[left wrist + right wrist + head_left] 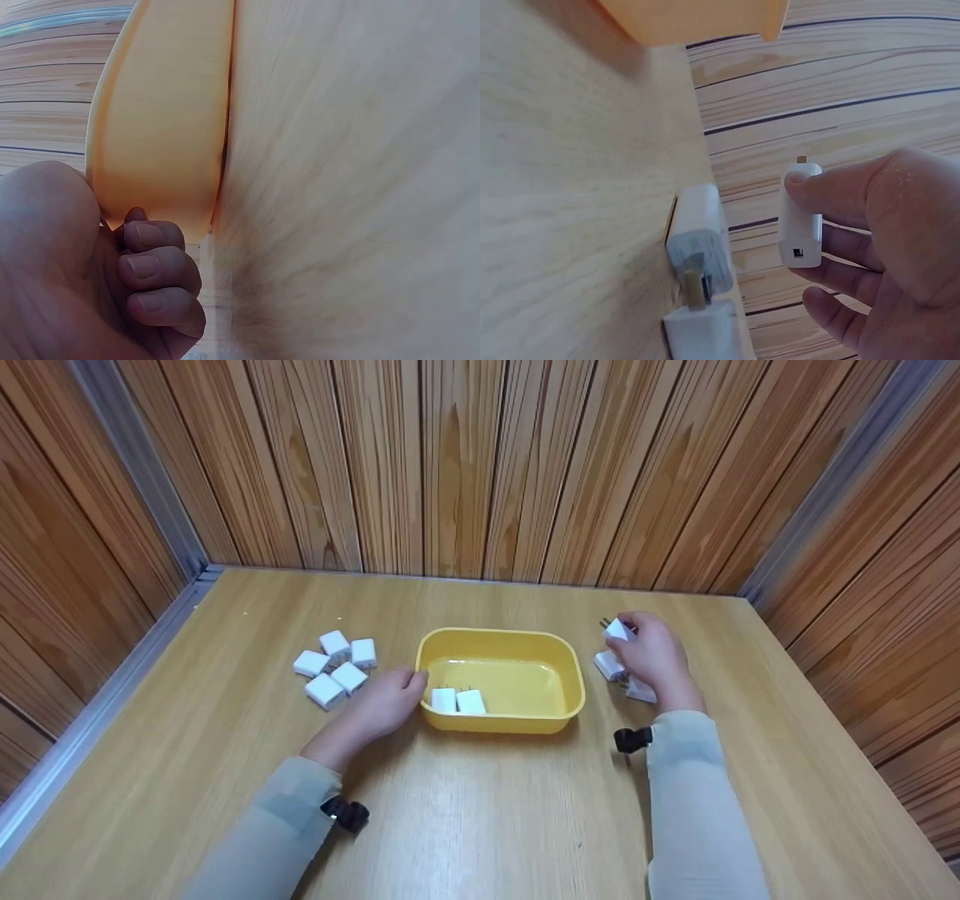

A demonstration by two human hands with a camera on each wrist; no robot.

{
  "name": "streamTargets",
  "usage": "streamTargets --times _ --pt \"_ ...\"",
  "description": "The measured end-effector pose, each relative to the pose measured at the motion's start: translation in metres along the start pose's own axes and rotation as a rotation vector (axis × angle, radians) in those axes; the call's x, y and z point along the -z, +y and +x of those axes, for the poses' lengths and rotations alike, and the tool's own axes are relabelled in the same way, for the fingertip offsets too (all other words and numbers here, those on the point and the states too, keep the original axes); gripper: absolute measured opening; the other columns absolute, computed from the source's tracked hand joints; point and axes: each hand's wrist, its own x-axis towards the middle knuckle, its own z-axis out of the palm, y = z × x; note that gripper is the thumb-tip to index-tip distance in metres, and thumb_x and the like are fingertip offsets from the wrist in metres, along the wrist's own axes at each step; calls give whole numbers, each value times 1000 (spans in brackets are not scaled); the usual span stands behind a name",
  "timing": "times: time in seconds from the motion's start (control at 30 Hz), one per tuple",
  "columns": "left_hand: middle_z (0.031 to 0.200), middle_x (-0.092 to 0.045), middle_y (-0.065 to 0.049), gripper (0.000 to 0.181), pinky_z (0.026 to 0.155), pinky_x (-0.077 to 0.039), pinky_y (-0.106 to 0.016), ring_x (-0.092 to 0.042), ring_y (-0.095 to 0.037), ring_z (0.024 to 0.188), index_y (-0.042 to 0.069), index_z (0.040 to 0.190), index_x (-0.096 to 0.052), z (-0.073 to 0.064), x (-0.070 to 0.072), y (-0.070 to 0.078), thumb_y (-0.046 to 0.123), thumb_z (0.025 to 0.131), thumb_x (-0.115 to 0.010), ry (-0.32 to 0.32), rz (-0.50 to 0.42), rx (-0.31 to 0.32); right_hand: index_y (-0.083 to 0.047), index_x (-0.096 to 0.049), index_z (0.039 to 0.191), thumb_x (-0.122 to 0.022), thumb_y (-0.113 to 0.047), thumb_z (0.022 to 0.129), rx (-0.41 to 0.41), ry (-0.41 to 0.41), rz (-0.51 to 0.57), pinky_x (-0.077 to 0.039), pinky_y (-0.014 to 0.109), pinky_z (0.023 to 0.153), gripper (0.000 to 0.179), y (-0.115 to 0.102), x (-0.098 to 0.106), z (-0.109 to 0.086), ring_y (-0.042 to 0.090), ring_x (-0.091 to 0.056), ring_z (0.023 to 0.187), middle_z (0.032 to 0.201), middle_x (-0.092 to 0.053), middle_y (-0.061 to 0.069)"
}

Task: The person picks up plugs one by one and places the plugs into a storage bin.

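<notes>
A yellow plastic tub [499,724] stands mid-table with two white plug-in chargers [471,702] lying inside at its near left. My left hand [386,706] grips the tub's left rim, thumb over the edge; in the left wrist view its fingers [161,268] curl against the outer wall. To the right of the tub, my right hand [654,654] pinches another white charger [618,631] between thumb and fingers, its prongs pointing left. The right wrist view shows this charger [801,214] held off the table. Below that hand lie two more chargers [609,664], one partly hidden by it.
Several white chargers [349,678] lie in a loose cluster left of the tub, beside my left hand. Wood-patterned panels [457,472] wall the table [480,810] at the back and sides. Metal framing [112,712] runs along the left edge.
</notes>
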Motion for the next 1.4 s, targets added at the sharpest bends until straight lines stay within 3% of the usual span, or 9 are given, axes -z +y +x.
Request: streamTargets --times 0.17,0.5,0.83,1.17,1.4 --pt "110 -66 -9 55 93 -50 -46 -63 -28 105 12 146 -65 0 0 1 52 118 -38 2 0 1 -8 -49 166 -69 -32 112 37 14 -41 -42 64 121 63 -7 -1 -1 43 -51 146 164 -49 22" --pt "111 -67 -8 55 93 -51 -46 -64 -28 106 14 147 -64 -1 1 0 53 118 -39 -5 -13 6 -9 -51 165 -69 -37 111 87 22 -75 -43 65 119 63 -17 -2 -3 42 -53 142 158 -54 22" --pt "126 -68 -8 58 108 -51 -53 -63 -28 116 13 152 -62 -2 2 1 53 118 -38 -16 -13 -4 -10 -53 164 -70 -38 109 143 27 -40 -46 61 114 64 -34 -5 -8 39 -56 135 152 -58 21" --pt "119 -67 -9 57 99 -52 -49 -64 -29 110 11 151 -62 -1 1 0 50 118 -37 1 -23 -21 -11 -56 163 -70 -40 109 192 21 -1 -49 56 110 63 -48 -4 -18 36 -58 130 151 -57 16" --pt "128 -68 -8 58 106 -52 -52 -64 -29 115 12 154 -61 -1 0 0 52 118 -37 -5 -29 -2 -13 -58 160 -71 -42 108 184 7 -26 -50 57 112 62 -58 -5 -22 36 -59 132 150 -57 13"
